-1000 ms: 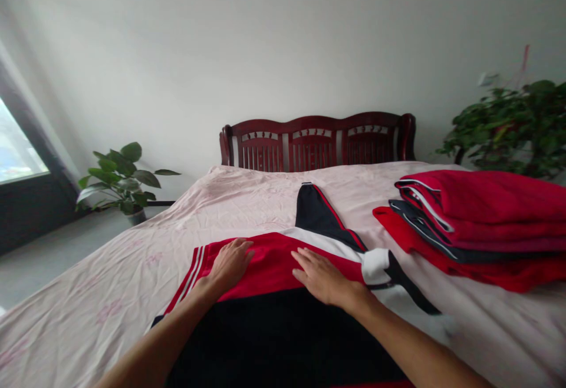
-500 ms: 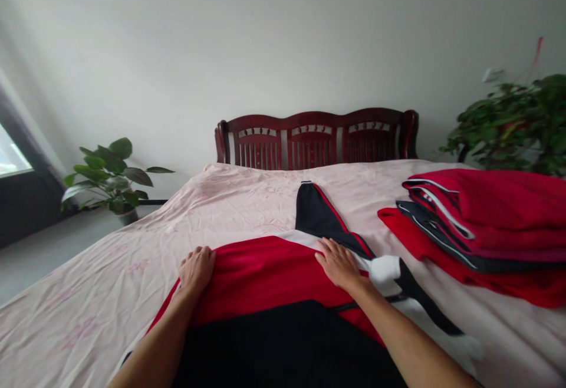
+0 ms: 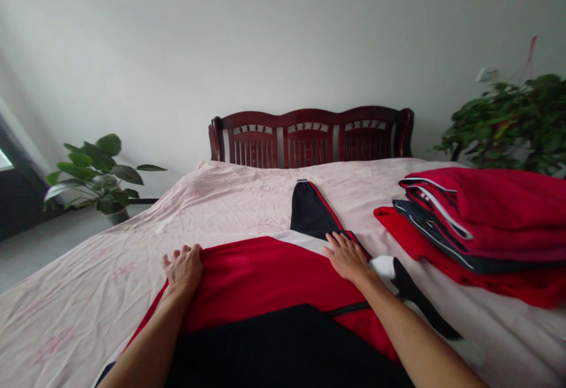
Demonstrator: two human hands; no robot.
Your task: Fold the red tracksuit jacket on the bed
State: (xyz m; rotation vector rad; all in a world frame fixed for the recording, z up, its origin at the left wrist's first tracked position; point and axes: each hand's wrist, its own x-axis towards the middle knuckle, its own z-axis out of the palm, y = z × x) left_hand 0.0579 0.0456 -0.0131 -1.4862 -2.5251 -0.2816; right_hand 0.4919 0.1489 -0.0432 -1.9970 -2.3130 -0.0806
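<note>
A red, navy and white tracksuit jacket (image 3: pixel 256 270) lies spread on the bed in front of me. My left hand (image 3: pixel 183 270) rests on the left edge of its red panel, fingers apart and slightly bent over the edge. My right hand (image 3: pixel 347 255) lies flat with spread fingers across the white band near the right edge. Beyond it a navy sleeve (image 3: pixel 309 211) with red piping stretches toward the headboard. Another part in white and black (image 3: pixel 415 293) reaches out at the right, partly behind my right forearm.
A stack of folded red and navy clothes (image 3: pixel 481 217) sits on the right of the bed. The pink floral sheet (image 3: pixel 88 282) is wrinkled at the left. Behind stands a dark red wooden headboard (image 3: pixel 309 134). Potted plants (image 3: pixel 101 176) flank the bed, the right one (image 3: pixel 508 122) being bushier.
My hands have moved slightly apart on the jacket, the left one toward the left and the right one a little to the right. The view has shifted slightly.
</note>
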